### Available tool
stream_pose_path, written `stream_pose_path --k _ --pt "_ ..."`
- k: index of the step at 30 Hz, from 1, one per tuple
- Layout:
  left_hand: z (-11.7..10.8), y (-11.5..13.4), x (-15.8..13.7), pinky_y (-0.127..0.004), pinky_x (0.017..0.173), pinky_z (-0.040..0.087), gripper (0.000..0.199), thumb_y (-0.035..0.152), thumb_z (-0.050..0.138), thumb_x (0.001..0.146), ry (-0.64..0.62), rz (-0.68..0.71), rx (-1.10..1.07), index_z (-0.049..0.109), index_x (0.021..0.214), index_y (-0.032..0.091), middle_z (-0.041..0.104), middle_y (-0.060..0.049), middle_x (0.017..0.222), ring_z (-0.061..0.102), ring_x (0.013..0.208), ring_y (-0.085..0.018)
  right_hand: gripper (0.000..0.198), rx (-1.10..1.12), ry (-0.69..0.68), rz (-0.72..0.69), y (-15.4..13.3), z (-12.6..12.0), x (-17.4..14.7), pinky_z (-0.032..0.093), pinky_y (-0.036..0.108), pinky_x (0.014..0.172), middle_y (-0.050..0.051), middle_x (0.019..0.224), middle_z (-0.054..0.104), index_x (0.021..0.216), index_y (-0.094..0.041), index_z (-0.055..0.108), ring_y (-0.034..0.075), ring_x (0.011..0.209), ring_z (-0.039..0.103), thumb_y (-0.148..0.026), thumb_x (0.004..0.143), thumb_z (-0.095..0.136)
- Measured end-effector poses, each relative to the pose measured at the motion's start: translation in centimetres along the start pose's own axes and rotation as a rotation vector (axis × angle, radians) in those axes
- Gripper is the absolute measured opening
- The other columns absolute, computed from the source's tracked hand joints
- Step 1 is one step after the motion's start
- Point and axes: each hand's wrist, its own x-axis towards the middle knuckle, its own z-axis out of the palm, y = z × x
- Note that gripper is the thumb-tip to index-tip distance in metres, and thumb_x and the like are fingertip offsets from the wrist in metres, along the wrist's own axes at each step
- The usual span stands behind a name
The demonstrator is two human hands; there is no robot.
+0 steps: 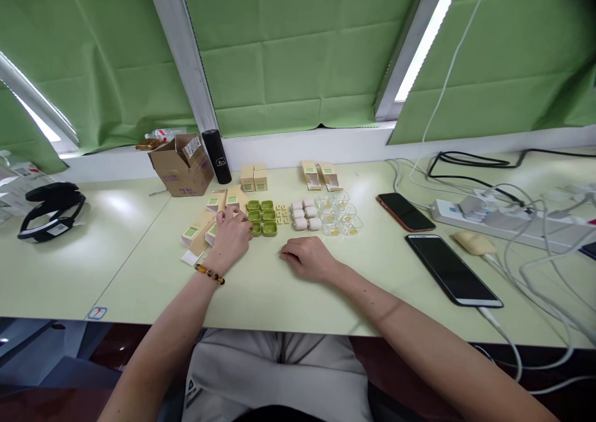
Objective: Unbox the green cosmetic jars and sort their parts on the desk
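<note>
While my right hand (308,257) rests on the table (265,291), my left hand (233,231) is at the green trays (269,229)

From my head view, the left fingers bend down by the left column of six trays, between those and the small card boxes (190,233); whether they touch or hold anything, I cannot tell. My right hand lies half curled, knuckles up, just in front of the pink blocks (300,224); its palm is hidden, so I cannot tell if anything is in it. Tiny yellow pieces (285,213) sit between trays and blocks, and clear cups (353,224) stand just right of the blocks. Two phones (454,272) lie well to the right, near a white power strip (505,224)
</note>
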Motion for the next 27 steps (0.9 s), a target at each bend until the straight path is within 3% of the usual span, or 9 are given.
stream_pose_path --k 2,7,9,12,15,17,21,27 --pt "-1.3 0.3 0.1 -0.070 0.114 0.018 0.008 0.021 0.068 0.084 0.047 -0.014 0.062 0.076 0.085 0.024 0.075 -0.016 0.111 0.041 0.134 -0.046 0.019 0.000 -0.001 0.003 -0.1 0.0 0.0 0.029 0.029 0.062 0.004 0.084 0.077 0.091 -0.019 0.076 0.015 0.072 0.064 -0.021 0.099 0.059" --pt "-6.2 -0.6 -0.3 -0.070 0.118 0.021 0.025 0.018 0.059 0.092 0.229 -0.102 0.133 0.071 0.112 0.026 0.073 -0.011 0.126 0.034 0.143 -0.044 0.019 0.005 -0.004 0.000 -0.1 -0.1 0.0 0.029 0.028 0.063 0.003 0.083 0.076 0.089 -0.020 0.075 0.014 0.072 0.064 -0.020 0.099 0.059" --pt "-7.9 -1.8 -1.0 -0.067 0.122 0.023 0.034 0.018 0.059 0.091 0.172 -0.082 0.148 0.068 0.123 0.025 0.071 -0.011 0.129 0.033 0.148 -0.042 0.018 0.007 -0.007 0.000 -0.1 -0.2 0.0 0.029 0.028 0.063 0.003 0.083 0.076 0.089 -0.020 0.075 0.014 0.072 0.064 -0.020 0.099 0.060" --pt "-9.3 -3.8 -2.5 -0.061 0.131 0.016 0.048 0.026 0.057 0.095 -0.083 -0.039 0.185 0.060 0.143 0.029 0.059 -0.007 0.152 0.034 0.155 -0.035 0.018 0.009 -0.013 0.003 -0.1 -0.2 0.1 0.030 0.028 0.063 0.003 0.084 0.076 0.089 -0.020 0.075 0.015 0.073 0.064 -0.020 0.099 0.059" --pt "-9.3 -5.4 -4.2 -0.070 0.128 0.015 0.057 0.039 0.052 0.101 -0.296 -0.117 0.255 0.048 0.157 0.034 0.031 -0.006 0.174 0.013 0.164 -0.040 0.019 0.011 -0.013 0.008 -0.2 -0.2 0.1 0.030 0.028 0.063 0.004 0.084 0.077 0.089 -0.020 0.076 0.015 0.074 0.065 -0.019 0.098 0.059" --pt "-8.8 -6.0 -5.0 -0.071 0.126 0.020 0.058 0.043 0.050 0.102 -0.347 -0.163 0.266 0.046 0.159 0.036 0.022 -0.008 0.177 0.011 0.165 -0.043 0.020 0.011 -0.011 0.013 -0.2 -0.1 0.1 0.030 0.028 0.063 0.003 0.084 0.076 0.089 -0.020 0.076 0.015 0.073 0.065 -0.019 0.098 0.059" --pt "-7.5 -6.1 -5.9 -0.064 0.127 0.029 0.060 0.038 0.051 0.100 -0.297 -0.167 0.303 0.047 0.160 0.032 0.027 -0.010 0.176 0.021 0.163 -0.041 0.019 0.013 -0.002 0.016 -0.1 -0.1 0.0 0.030 0.028 0.063 0.003 0.083 0.076 0.088 -0.020 0.076 0.015 0.073 0.064 -0.020 0.098 0.060" --pt "-6.3 -4.7 -6.1 -0.057 0.127 0.035 0.055 0.038 0.047 0.102 -0.204 -0.153 0.341 0.052 0.156 0.028 0.045 -0.012 0.166 0.035 0.158 -0.037 0.019 0.013 0.006 0.005 -0.1 -0.1 0.0 0.030 0.028 0.063 0.003 0.082 0.076 0.088 -0.020 0.076 0.015 0.072 0.064 -0.020 0.099 0.060"
